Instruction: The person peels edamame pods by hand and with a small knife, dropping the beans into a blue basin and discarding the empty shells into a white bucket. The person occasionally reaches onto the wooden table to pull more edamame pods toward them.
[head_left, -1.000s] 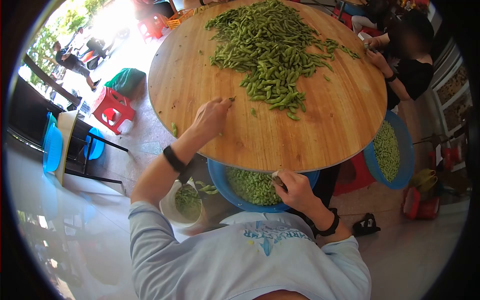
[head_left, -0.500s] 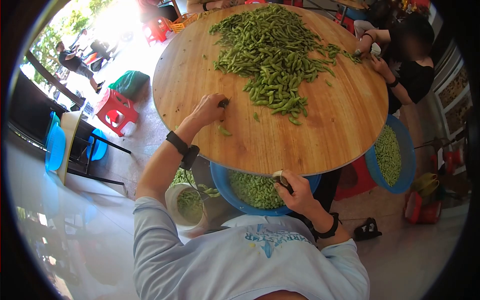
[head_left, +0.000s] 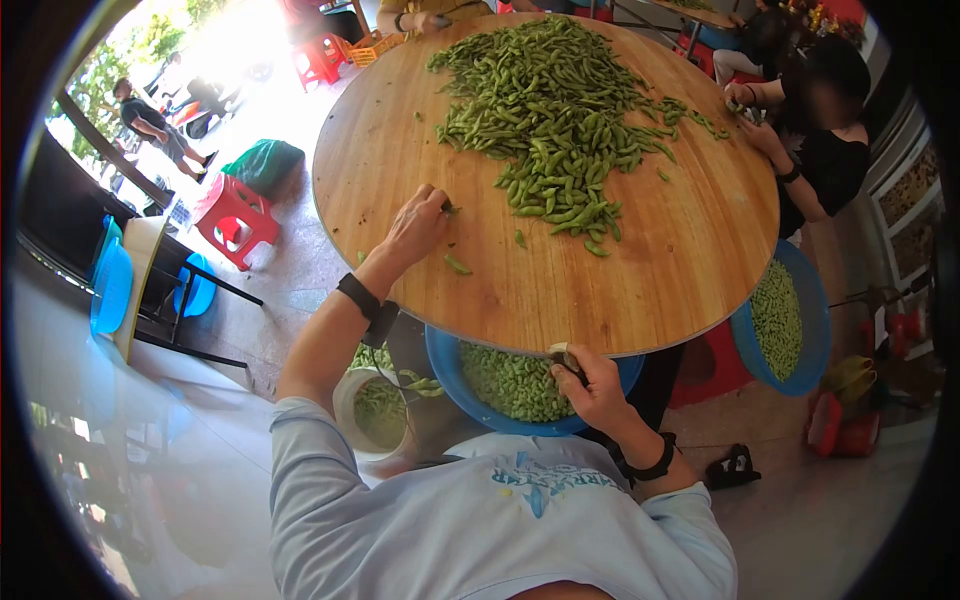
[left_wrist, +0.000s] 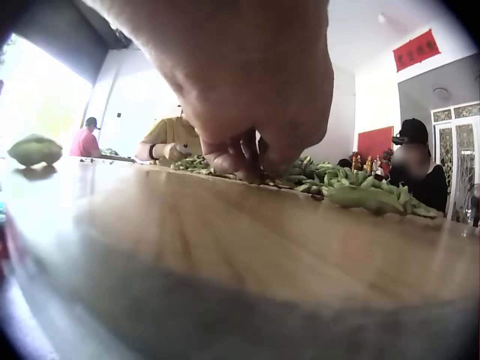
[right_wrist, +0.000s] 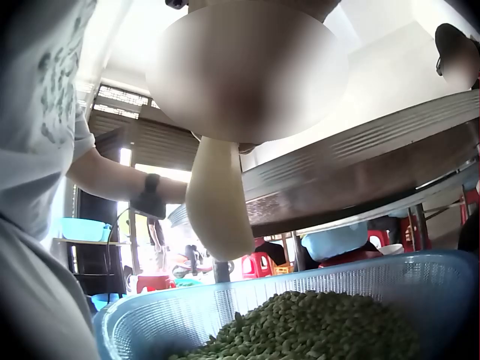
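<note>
On the round wooden table [head_left: 400, 130] lies a large pile of green soybean pods [head_left: 560, 110]. My left hand [head_left: 415, 225] is low over the table, left of the pile, with thumb and fingers pinching a small dark-green piece. A single pod [head_left: 457, 264] rests beside this hand. At the near table edge my right hand [head_left: 592, 390] grips a pale, smooth, round-ended thing [right_wrist: 217, 202]; its other end is hidden in the hand. Below that hand stands a blue basket [right_wrist: 157, 315] with shelled beans [right_wrist: 315, 322].
A white bucket [head_left: 408, 440] with green scraps stands left of the basket. At right is another blue basin [head_left: 815, 345] of beans. One person [head_left: 840, 150] works at the table's right side, another in yellow [head_left: 470, 12] at its far side. A red stool [head_left: 240, 215] stands left.
My left hand has drawn left across the table, and the single pod beside it now shows fully. My right hand stays at the table edge. The view has shifted slightly.
</note>
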